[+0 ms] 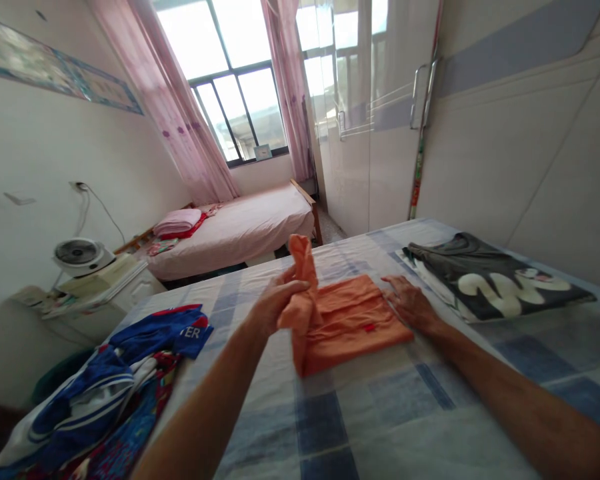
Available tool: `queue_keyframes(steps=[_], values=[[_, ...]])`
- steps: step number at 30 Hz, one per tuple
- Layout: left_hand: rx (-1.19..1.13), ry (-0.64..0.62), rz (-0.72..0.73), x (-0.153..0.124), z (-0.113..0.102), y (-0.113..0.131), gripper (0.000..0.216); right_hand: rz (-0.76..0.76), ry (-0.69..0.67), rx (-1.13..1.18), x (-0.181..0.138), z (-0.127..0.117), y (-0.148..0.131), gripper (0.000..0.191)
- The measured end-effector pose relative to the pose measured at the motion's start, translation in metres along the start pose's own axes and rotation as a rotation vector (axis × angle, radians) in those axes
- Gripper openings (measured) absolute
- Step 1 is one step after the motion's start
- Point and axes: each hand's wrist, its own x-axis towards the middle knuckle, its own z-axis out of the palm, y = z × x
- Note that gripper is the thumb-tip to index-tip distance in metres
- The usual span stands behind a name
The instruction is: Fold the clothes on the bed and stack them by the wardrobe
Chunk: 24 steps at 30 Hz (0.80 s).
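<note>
An orange garment lies partly folded on the checked bedsheet in front of me. My left hand is closed around the garment's left part and lifts it up in a bunch. My right hand lies flat with fingers spread on the garment's right edge, pressing it down.
A folded dark grey shirt with white print rests on other folded clothes at the right. A heap of blue, white and red clothes lies at the left. Beyond stand a second bed, a small fan, a wardrobe and a window.
</note>
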Motion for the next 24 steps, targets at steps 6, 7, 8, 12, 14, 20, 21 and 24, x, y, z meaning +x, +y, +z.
queue_keyframes(steps=[6,7,8,12,14,20,21,24], values=[[0.592,0.136,0.088,0.037,0.038,-0.051,0.050,0.075,0.048,0.119,0.002,-0.011,0.004,0.037],[0.662,0.192,0.125,0.037,0.031,-0.060,0.046,0.090,0.058,0.138,0.003,-0.013,0.004,0.037],[0.706,0.236,0.152,0.035,0.023,-0.067,0.041,0.103,0.066,0.156,0.004,-0.014,0.005,0.038],[0.769,0.340,0.198,0.016,-0.020,-0.084,0.031,0.126,0.082,0.205,0.005,-0.014,0.002,0.035],[0.773,0.356,0.189,0.006,-0.036,-0.087,0.033,0.120,0.084,0.218,0.004,-0.013,-0.001,0.034],[0.637,0.444,0.024,-0.003,-0.055,-0.094,0.032,0.078,0.102,0.221,-0.001,-0.024,-0.023,0.034],[0.594,0.452,-0.021,-0.003,-0.055,-0.093,0.033,0.065,0.110,0.220,-0.002,-0.028,-0.030,0.035],[0.434,0.405,-0.159,-0.008,-0.050,-0.088,0.040,0.043,0.104,0.278,-0.009,-0.040,-0.056,0.033]])
